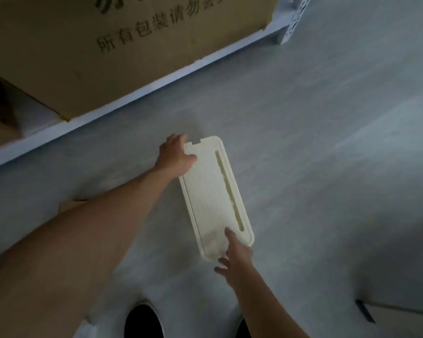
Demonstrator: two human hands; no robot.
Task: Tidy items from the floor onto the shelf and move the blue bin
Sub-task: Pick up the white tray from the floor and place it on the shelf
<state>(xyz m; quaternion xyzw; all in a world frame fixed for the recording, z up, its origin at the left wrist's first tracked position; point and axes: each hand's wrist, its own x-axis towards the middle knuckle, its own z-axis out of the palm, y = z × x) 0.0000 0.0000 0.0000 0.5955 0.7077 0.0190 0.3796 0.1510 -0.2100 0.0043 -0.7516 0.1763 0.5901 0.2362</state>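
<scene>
Both hands on 1 white tray [215,193], a long flat ribbed piece with a slot along 1 side, over the grey floor [327,142]. Left hand [176,157] grips the far end, thumb on top, fingers curled over the edge. Right hand [237,259] grips the near end, thumb pressed on top. Shelf [137,93] edge just beyond, cardboard box [108,45] on it. Shoe [143,320] at bottom.
</scene>
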